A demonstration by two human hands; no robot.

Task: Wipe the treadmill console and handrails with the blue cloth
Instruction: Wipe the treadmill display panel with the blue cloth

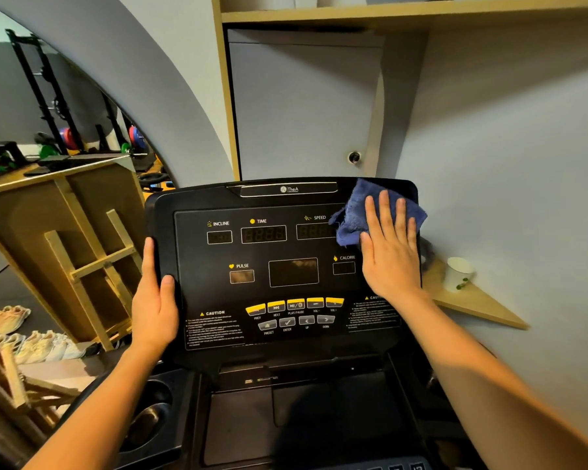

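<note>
We see a fuzzy blue cloth point(381, 212) on the console point(252, 252) — black plastic, glossy panel w/ matt rim — beside a bare-wood shelf point(469, 303).

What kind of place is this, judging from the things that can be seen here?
Most likely a small gym, perhaps a home one. A treadmill console fills the view, a black weight rack with coloured plates stands behind on the left, and sports shoes lie on the floor.

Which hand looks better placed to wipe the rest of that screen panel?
The right hand: it already presses the blue cloth flat on the console. The left hand only grips the console's left edge.
</note>
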